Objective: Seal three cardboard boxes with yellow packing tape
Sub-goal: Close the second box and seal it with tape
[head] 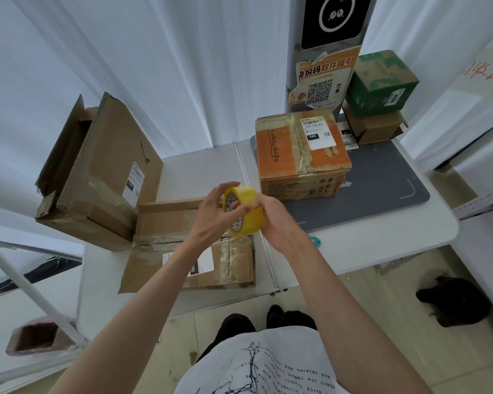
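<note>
White curtains are backing a pale folding table on which three boxes are waiting: an open box at nine o'clock, a flat box beneath our forearms, an orange box at one o'clock. At centre we are holding the yellow tape roll; our left hand is curling round its rim while our right hand is cupping it, fingers probing the surface. We are judging it light, rigid and slick, best gripped through the core.
</note>
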